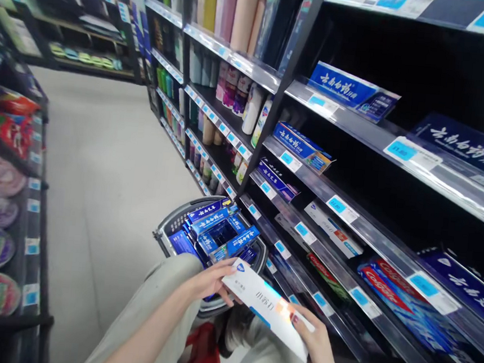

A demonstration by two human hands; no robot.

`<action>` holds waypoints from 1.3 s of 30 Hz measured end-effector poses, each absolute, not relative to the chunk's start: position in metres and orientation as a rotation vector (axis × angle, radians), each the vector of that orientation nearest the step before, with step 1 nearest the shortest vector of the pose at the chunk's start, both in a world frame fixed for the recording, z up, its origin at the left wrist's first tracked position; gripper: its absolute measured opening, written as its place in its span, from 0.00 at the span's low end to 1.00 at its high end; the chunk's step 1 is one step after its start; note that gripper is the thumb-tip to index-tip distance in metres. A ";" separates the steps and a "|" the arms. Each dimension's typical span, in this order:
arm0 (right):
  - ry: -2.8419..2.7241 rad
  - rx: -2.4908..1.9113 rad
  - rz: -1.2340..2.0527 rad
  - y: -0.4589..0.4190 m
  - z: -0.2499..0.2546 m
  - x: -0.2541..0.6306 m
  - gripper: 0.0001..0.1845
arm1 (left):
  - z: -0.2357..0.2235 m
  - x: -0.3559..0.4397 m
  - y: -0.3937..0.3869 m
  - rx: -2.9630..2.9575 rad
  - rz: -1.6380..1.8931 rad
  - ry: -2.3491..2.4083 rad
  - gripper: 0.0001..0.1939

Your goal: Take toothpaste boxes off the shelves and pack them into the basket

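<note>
Both my hands hold a long white toothpaste box (267,308) low in the view, over my knees. My left hand (206,283) grips its upper left end, fingers curled round the edge. My right hand (319,346) holds the lower right end with the thumb on top. Just beyond the box a grey shopping basket (170,223) sits on the floor, filled with several blue toothpaste boxes (216,230).
Black shelves (356,129) on the right carry blue, white and red toothpaste boxes with price tags; bottles fill the shelves further back. Another rack (30,231) with round packs stands on the left. The grey aisle floor (106,181) runs between them. A red object (199,358) lies by my legs.
</note>
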State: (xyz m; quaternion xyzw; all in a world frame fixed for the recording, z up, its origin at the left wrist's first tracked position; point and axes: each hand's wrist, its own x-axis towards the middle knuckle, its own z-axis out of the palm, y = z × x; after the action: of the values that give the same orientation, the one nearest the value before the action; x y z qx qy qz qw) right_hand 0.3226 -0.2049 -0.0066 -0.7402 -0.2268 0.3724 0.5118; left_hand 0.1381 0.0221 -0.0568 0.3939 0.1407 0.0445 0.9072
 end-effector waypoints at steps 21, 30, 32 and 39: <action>-0.686 -1.302 0.671 -0.232 -0.002 0.306 0.25 | -0.055 0.129 0.028 0.826 0.316 -0.126 0.30; -0.813 -1.445 0.444 -0.228 0.013 0.299 0.25 | -0.060 0.131 0.027 0.780 0.273 -0.025 0.30; -0.995 -1.525 0.292 -0.221 0.027 0.287 0.25 | -0.064 0.137 0.025 0.768 0.276 0.101 0.29; -1.297 -1.733 -0.253 -0.183 0.079 0.201 0.21 | -0.065 0.153 0.018 0.710 0.221 0.310 0.22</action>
State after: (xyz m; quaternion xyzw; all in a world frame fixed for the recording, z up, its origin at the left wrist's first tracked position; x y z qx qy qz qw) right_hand 0.2007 -0.1828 0.0786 -0.7050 -0.5274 -0.1028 0.4629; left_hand 0.1532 0.0182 -0.0646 0.3456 0.1511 0.1075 0.9199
